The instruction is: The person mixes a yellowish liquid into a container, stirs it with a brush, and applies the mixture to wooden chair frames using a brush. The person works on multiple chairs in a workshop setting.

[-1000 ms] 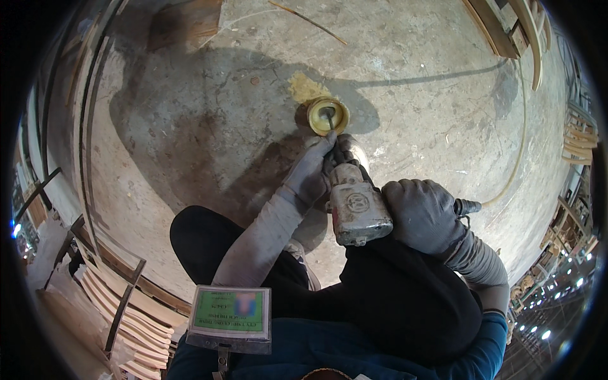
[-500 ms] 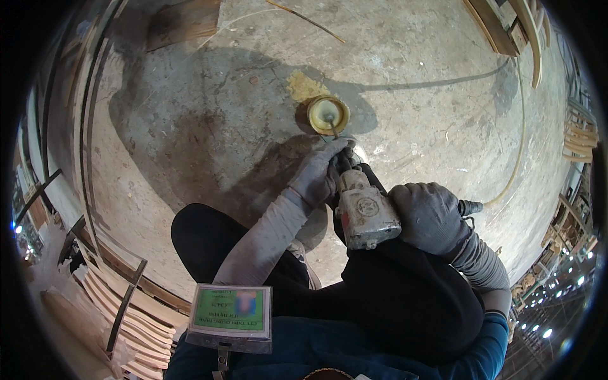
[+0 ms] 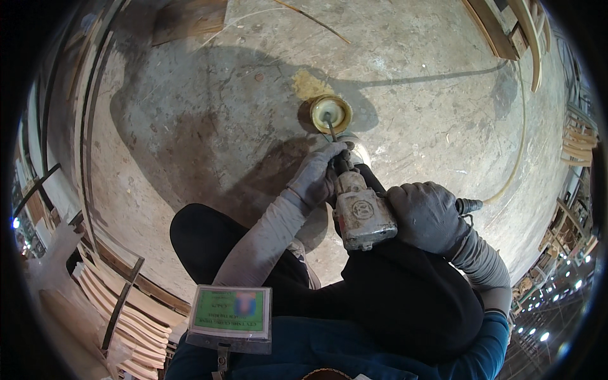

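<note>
My right hand (image 3: 425, 214), in a dark grey glove, is wrapped round the handle of a worn, whitish drill (image 3: 364, 216). At the drill's front end my left hand (image 3: 316, 172), in a lighter grey glove, is closed about the nose near the chuck. A thin metal rod (image 3: 332, 132) runs forward from there, its tip down in a small round tub (image 3: 330, 114) of pale, creamy liquid. The tub stands on the floor beyond my left hand. What my left fingertips press on is partly hidden.
From the drill's handle a pale cord or hose (image 3: 520, 145) curves up the right side. A dried yellowish spill (image 3: 309, 84) marks the concrete floor beside the tub. Curved wooden parts (image 3: 535, 47) stand far right; more wooden pieces (image 3: 130, 323) are stacked near left. A thin stick (image 3: 313, 21) lies far off.
The drill's body has shifted slightly left, and the rod's tip sits a little differently in the tub. Both hands keep their hold.
</note>
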Available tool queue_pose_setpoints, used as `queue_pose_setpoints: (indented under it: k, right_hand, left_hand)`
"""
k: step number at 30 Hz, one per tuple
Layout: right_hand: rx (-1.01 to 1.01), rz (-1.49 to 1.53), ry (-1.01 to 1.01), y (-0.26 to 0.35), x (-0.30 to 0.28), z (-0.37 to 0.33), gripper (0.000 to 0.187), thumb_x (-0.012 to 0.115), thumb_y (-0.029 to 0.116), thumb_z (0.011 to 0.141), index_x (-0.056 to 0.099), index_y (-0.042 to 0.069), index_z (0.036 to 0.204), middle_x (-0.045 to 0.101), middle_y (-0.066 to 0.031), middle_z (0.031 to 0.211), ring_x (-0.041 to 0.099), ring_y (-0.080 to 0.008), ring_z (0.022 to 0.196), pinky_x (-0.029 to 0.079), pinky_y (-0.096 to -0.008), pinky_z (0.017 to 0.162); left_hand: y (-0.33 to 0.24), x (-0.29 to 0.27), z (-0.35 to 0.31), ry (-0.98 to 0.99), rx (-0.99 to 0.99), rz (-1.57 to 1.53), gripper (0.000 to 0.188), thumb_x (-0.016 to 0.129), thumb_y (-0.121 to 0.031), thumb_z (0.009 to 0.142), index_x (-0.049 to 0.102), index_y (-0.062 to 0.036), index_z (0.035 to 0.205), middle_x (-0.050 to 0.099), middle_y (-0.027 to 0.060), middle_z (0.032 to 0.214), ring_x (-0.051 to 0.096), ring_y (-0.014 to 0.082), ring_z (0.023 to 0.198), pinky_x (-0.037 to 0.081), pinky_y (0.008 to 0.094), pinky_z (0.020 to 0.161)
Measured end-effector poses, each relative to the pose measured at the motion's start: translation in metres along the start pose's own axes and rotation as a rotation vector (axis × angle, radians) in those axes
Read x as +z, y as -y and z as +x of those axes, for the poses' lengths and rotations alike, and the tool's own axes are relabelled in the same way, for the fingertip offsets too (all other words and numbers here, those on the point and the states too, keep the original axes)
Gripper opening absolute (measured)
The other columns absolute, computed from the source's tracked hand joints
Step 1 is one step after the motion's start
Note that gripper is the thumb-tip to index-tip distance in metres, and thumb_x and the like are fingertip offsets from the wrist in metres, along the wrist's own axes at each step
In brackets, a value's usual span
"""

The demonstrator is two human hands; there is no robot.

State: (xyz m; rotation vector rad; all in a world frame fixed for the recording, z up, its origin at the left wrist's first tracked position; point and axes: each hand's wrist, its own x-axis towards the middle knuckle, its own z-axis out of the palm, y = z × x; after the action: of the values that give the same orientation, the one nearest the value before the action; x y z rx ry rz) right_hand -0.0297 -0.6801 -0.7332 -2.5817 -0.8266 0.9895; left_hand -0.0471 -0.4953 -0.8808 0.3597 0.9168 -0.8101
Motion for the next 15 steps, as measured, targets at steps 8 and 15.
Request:
queue_pose_setpoints:
  k: [8,15]
  right_hand:
    - [-0.001,-0.014,0.010,0.003,-0.001,0.006,0.026,0.065,0.026,0.069,0.055,0.003,0.079,0.058,-0.0124,0.064,0.061,-0.0295,0.060,0.049,-0.0394,0.055]
    - [0.154,0.048,0.144,0.006,-0.010,0.015,0.029,0.067,0.030,0.070,0.060,0.005,0.084,0.062,-0.0132,0.073,0.063,-0.0314,0.068,0.051,-0.0402,0.065]
  left_hand:
    - [-0.005,-0.009,-0.001,0.006,-0.051,-0.014,0.019,0.052,-0.020,0.093,0.058,-0.0049,0.102,0.061,0.0044,0.086,0.062,0.0190,0.073,0.055,0.0322,0.068]
    - [-0.010,0.002,-0.004,0.094,0.084,-0.027,0.024,0.051,-0.024,0.095,0.057,-0.0036,0.105,0.061,0.0046,0.089,0.060,0.0150,0.081,0.054,0.0297,0.074]
